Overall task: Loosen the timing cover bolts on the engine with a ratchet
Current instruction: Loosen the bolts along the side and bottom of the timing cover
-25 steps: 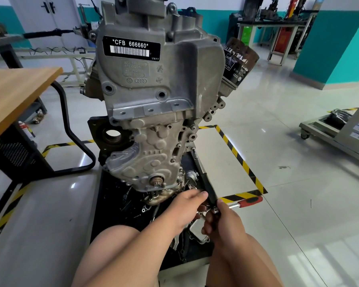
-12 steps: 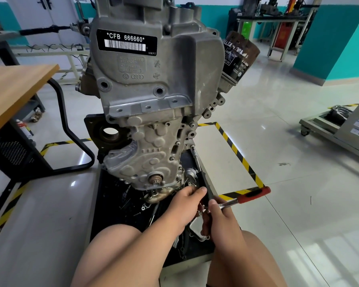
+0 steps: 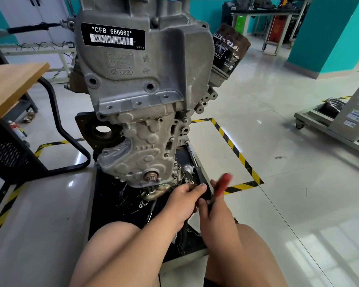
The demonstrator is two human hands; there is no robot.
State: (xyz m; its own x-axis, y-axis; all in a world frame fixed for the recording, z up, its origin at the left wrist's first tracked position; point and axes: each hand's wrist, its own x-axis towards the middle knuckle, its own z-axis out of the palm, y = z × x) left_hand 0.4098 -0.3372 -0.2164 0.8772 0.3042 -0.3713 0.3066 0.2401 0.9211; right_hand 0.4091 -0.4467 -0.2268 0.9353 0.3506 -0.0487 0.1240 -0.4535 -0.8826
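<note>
ratchet (image 3: 223,184) at 5 o'clock of the timing cover (image 3: 141,154) | red handle has swung from 3 toward 1 o'clock, blurred | right hand (image 3: 216,216) clenched on handle | left hand (image 3: 184,200) curled round head end | bolt hidden — stroke under way, probably more turns needed

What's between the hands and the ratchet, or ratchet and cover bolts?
Nothing visible. The right hand grips the ratchet handle. The left hand hides its head, low beside the timing cover, so whether it's seated can't be told.
</note>
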